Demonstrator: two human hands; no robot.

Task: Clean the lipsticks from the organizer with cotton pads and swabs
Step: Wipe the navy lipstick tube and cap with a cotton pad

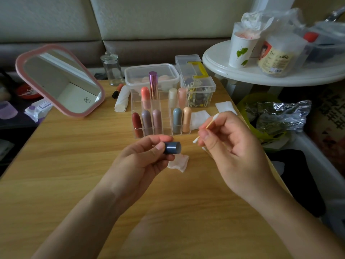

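Two hands: working apart, not touching each other, above the table (74, 174).
L hand (147, 157): gripping the blue lipstick (172, 147) sideways btw thumb and fingers; cap or full tube, cannot tell.
R hand (231, 146): pinching the cotton swab (207, 126) mid-stick, its lower tip sitting just beside the lipstick end, not touching.
Organizer (165, 113): standing behind the hands w/ nine lipsticks upright in its cells; centre column looking vacant.
Used pad (178, 163): lying on the table under the L fingers, showing pink staining.
Clean pads (200, 118): lying just right of the organizer.
Risk 1: grip on the lipstick is looking light, fingertips only; prob. slipping if the swab is pressing hard, then rolling across the table.
Risk 2: swab stick is looking thin; likely bending or snapping under side load.
Risk 3: stained pad is sitting close; could be smearing pigment back onto the case or the wood.
Risk 4: organizer is standing near; a fwd jerk could be toppling tubes.
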